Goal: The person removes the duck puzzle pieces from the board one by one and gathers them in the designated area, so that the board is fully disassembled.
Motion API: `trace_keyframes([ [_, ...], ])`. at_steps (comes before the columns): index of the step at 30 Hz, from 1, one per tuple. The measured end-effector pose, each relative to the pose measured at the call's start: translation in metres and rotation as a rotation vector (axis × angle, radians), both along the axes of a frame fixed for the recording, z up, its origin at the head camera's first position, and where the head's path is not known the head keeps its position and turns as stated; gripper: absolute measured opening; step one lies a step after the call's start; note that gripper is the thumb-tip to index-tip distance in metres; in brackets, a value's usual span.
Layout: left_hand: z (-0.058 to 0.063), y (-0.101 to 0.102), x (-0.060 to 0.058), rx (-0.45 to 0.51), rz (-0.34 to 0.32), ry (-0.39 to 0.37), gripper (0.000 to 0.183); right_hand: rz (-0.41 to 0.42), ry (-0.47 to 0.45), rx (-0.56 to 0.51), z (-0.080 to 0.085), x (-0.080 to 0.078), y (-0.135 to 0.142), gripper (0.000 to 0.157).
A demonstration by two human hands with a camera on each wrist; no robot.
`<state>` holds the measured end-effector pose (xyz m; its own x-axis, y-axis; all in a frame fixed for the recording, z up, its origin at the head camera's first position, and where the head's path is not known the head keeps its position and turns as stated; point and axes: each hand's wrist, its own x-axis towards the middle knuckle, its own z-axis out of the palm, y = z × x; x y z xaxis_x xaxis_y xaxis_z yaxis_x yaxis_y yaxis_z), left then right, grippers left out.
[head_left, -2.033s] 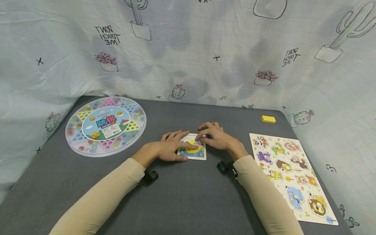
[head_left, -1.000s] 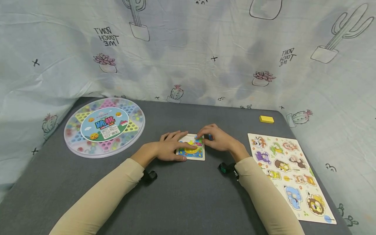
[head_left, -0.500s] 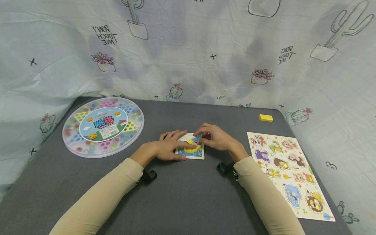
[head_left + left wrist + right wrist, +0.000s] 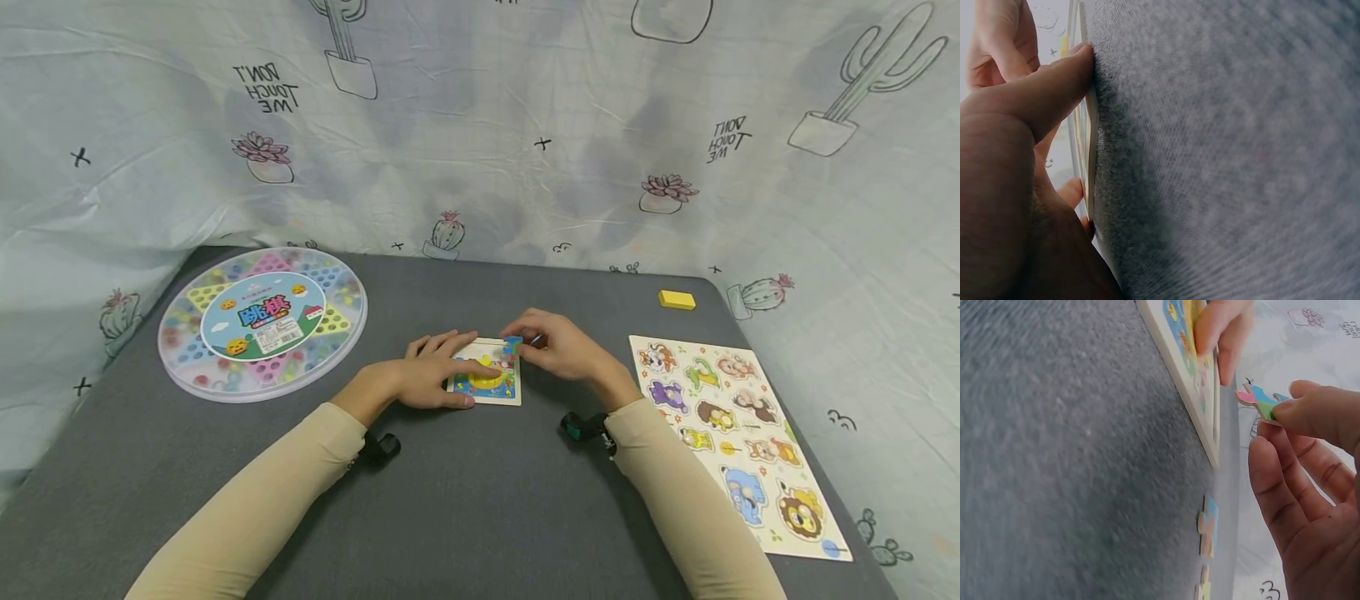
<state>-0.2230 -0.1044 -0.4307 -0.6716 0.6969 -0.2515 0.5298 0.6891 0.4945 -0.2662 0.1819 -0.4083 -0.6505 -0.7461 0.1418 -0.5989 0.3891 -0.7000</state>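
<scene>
A small framed jigsaw puzzle (image 4: 510, 392) with a yellow, blue and pink picture lies on the dark table. My left hand (image 4: 431, 379) rests on its left side, fingers spread, with the thumb by the near edge and the index finger across the picture. Between thumb and index finger, my right hand (image 4: 558, 346) pinches a puzzle piece (image 4: 1263, 401) in blue, pink and green, just over the frame's far right corner. In the right wrist view the piece is tilted and apart from the frame. Two loose puzzle pieces (image 4: 1208, 526) lie on the table below that hand.
To the left sits a round Chinese checkers box (image 4: 262, 325). A wooden animal puzzle board (image 4: 738, 450) lies on the right beside my right forearm, with a yellow block (image 4: 677, 300) beyond it. A printed cloth (image 4: 480, 125) hangs behind the table.
My right fingers, which worked at the puzzle's far right corner, now hold the piece raised there, and the hand has shifted slightly right. My left hand stays on the puzzle.
</scene>
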Motion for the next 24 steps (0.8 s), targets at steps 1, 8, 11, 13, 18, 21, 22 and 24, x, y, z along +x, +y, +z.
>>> trace_keyframes([
  [1, 0.0, 0.0, 0.0, 0.005, -0.001, -0.001, 0.055, -0.006, 0.002, -0.002, 0.001, 0.0, 0.001, 0.027],
  [8, 0.001, 0.0, -0.001, 0.008, 0.001, -0.018, 0.055, -0.043, 0.031, 0.006, 0.004, 0.001, 0.016, 0.029],
  [11, -0.002, -0.001, -0.002, 0.017, 0.002, -0.017, 0.055, -0.058, 0.043, 0.009, 0.004, 0.001, 0.022, 0.029],
  [13, -0.007, -0.001, -0.004, 0.027, -0.001, -0.007, 0.055, -0.072, 0.047, 0.008, 0.005, 0.001, 0.027, 0.029],
  [18, -0.009, -0.002, -0.004, 0.035, -0.003, 0.005, 0.055, -0.099, 0.055, 0.001, 0.007, 0.002, 0.038, 0.029],
  [21, -0.006, -0.001, -0.002, 0.035, 0.002, 0.004, 0.055, -0.122, 0.07, 0.01, 0.007, 0.002, 0.045, 0.029],
  [22, -0.003, -0.001, 0.0, 0.032, 0.003, 0.002, 0.054, -0.132, 0.073, 0.017, 0.006, 0.002, 0.048, 0.029],
  [24, 0.001, 0.0, 0.002, 0.015, 0.007, 0.005, 0.054, -0.149, 0.074, 0.026, 0.006, 0.002, 0.053, 0.03],
])
